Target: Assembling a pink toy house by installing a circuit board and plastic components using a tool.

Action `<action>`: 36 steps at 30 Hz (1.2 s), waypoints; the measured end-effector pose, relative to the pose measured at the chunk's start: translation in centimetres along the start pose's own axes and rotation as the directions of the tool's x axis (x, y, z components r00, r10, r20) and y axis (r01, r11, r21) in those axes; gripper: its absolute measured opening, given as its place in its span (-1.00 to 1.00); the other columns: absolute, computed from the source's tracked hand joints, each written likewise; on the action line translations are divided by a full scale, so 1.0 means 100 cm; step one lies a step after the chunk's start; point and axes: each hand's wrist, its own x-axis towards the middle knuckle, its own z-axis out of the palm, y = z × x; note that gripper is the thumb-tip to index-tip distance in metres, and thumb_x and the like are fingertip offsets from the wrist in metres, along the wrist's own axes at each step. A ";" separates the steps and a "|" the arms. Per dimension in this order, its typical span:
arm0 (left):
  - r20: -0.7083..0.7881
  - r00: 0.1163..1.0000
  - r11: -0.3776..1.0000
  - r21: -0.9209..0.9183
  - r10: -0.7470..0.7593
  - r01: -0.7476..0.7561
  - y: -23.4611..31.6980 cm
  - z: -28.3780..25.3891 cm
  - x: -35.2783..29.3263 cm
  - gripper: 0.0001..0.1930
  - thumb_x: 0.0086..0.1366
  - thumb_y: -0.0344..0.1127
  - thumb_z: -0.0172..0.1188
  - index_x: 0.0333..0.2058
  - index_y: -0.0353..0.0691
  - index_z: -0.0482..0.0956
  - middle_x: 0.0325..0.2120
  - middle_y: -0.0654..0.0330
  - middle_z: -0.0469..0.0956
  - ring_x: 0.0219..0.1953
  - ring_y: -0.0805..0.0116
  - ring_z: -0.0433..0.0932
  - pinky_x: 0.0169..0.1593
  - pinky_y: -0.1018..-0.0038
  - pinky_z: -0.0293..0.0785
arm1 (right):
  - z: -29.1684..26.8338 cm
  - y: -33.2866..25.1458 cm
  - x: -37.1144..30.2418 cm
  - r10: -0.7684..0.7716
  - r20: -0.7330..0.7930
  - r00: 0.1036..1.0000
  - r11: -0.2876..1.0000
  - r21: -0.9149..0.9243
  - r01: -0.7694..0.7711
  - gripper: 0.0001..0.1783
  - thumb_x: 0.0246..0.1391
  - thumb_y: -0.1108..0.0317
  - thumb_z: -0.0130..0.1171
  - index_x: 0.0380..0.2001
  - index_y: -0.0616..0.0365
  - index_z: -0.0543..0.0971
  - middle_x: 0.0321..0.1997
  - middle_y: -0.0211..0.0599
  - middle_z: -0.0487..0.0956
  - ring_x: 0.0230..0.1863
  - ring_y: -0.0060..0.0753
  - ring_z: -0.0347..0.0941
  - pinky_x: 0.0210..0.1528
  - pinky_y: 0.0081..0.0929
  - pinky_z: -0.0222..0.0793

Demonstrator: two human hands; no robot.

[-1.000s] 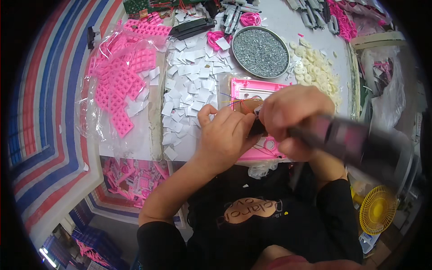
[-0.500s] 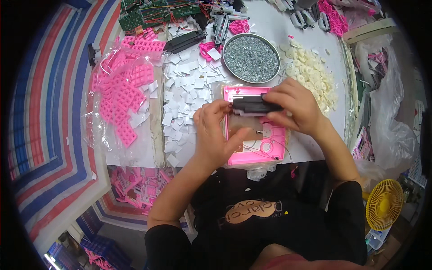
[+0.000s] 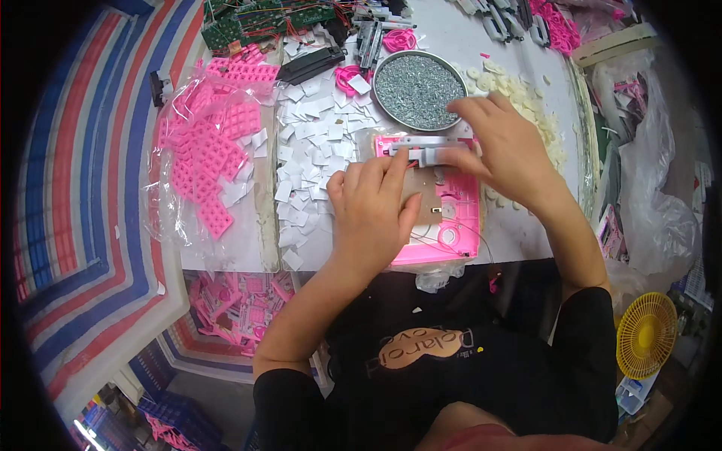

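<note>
A pink plastic casing lies open in front of me with a brown board and thin wires inside. Across its far end sits a grey-and-black module, light side up. My left hand rests over the casing's left side, fingers stretched out, the index fingertip on the module's left part. At the module's right end lies the thumb of my right hand. That hand's fingers are spread from the thumb, the fingertips over the near right rim of a round dish of small metal screws.
White squares are scattered left of the casing, beside bagged pink button pads. Cream discs lie to the right. Green circuit boards and pink cords are at the back. A yellow fan stands low right.
The module has gone from tilted, dark side showing between both hands, to lying light side up in the casing. My right hand's fingers have moved up towards the dish.
</note>
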 end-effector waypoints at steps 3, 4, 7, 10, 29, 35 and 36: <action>0.012 1.000 1.000 0.022 0.004 -0.004 0.001 0.000 0.004 -0.37 0.10 -0.20 0.38 0.17 -0.21 0.51 -0.12 0.22 0.47 -0.06 0.25 0.41 0.08 0.17 0.12 | 0.011 0.023 -0.013 -0.158 0.189 0.969 0.912 0.403 0.071 -0.55 -0.09 0.33 0.41 -0.08 0.16 0.57 0.00 -0.15 0.62 0.14 0.01 0.46 0.06 -0.12 0.44; 0.020 1.000 1.000 0.021 0.014 -0.015 0.004 0.000 0.006 -0.37 0.10 -0.20 0.38 0.17 -0.20 0.51 -0.13 0.22 0.47 -0.06 0.25 0.41 0.07 0.17 0.12 | 0.032 0.030 -0.022 -0.176 -0.054 0.983 0.939 0.291 0.184 -0.52 -0.14 0.41 0.42 -0.06 0.16 0.58 -0.06 -0.16 0.64 0.10 0.00 0.51 0.19 -0.14 0.40; 0.028 1.000 0.991 0.135 0.004 -0.007 0.010 -0.007 0.007 -0.40 0.09 -0.21 0.38 0.14 -0.19 0.52 -0.11 0.23 0.45 -0.06 0.26 0.40 0.06 0.18 0.13 | 0.048 0.011 -0.037 -0.241 -0.225 0.944 0.970 -0.025 0.242 -0.52 -0.12 0.42 0.40 -0.04 0.14 0.59 -0.11 -0.19 0.66 0.04 -0.01 0.55 0.24 -0.14 0.38; 0.105 0.994 0.999 0.041 -0.008 0.004 0.009 -0.017 0.027 -0.56 0.12 -0.21 0.36 0.00 -0.14 0.64 -0.18 0.19 0.54 -0.02 0.18 0.46 0.10 0.15 0.18 | 0.034 0.017 -0.024 -0.075 0.007 0.997 0.972 0.226 0.072 -0.52 -0.12 0.43 0.39 -0.03 0.15 0.59 -0.08 -0.21 0.68 -0.01 -0.05 0.58 0.12 -0.17 0.47; -0.032 0.966 0.966 0.033 0.257 -0.256 -0.037 0.034 0.146 -0.78 0.29 -0.16 0.10 -0.41 -0.09 0.66 -0.44 0.20 0.67 -0.28 0.15 0.63 0.02 0.07 0.22 | -0.062 0.003 0.071 -0.223 -0.199 0.954 -0.155 0.974 0.167 -0.46 0.23 0.33 0.21 0.21 0.30 0.35 -0.28 -0.13 0.58 -0.29 -0.34 0.51 -0.21 -0.32 0.42; -0.001 0.958 0.957 -0.036 0.287 -0.287 -0.007 -0.013 0.085 -0.93 0.21 -0.29 0.30 -0.32 -0.07 0.67 -0.40 0.30 0.65 -0.21 0.30 0.57 0.04 0.17 0.14 | -0.028 -0.005 0.045 0.185 -0.276 0.943 0.255 0.940 0.226 -0.50 0.31 0.31 0.02 0.24 0.28 0.29 -0.58 -0.42 0.33 -0.59 -0.47 0.28 -0.34 -0.32 0.49; 0.029 0.965 0.959 -0.121 0.261 -0.256 -0.003 -0.014 0.077 -0.90 0.22 -0.31 0.32 -0.28 -0.08 0.69 -0.37 0.29 0.65 -0.18 0.32 0.57 0.05 0.21 0.12 | -0.019 -0.007 0.032 0.149 -0.303 0.941 0.072 0.953 0.295 -0.52 0.30 0.32 0.03 0.22 0.25 0.31 -0.60 -0.43 0.29 -0.60 -0.51 0.24 -0.40 -0.37 0.42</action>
